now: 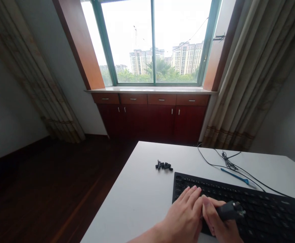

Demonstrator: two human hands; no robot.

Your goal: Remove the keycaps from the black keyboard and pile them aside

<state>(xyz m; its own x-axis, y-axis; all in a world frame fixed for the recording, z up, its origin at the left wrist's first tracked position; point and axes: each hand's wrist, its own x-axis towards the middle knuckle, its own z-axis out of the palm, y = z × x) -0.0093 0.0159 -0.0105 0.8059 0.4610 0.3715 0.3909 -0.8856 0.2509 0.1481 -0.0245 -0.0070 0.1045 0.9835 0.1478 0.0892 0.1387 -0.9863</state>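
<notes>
A black keyboard (269,206) lies on the white table. Across its left end rests my left hand (184,212), fingers stretched out and close together over the keys. Beside it, touching it, my right hand (218,219) is closed around a dark cylindrical tool handle (228,211) with a shiny end. The tool's other end is hidden by my hands, so I cannot tell its exact kind. A small pile of loose black keycaps (164,165) sits beyond the keyboard's upper left corner.
A blue-handled brush (236,176) lies behind the keyboard, near a tangled black cable (228,162). The white table (127,192) has its left edge above a dark wooden floor (48,192). A red-brown cabinet (149,121) stands beneath the window, between curtains (248,74).
</notes>
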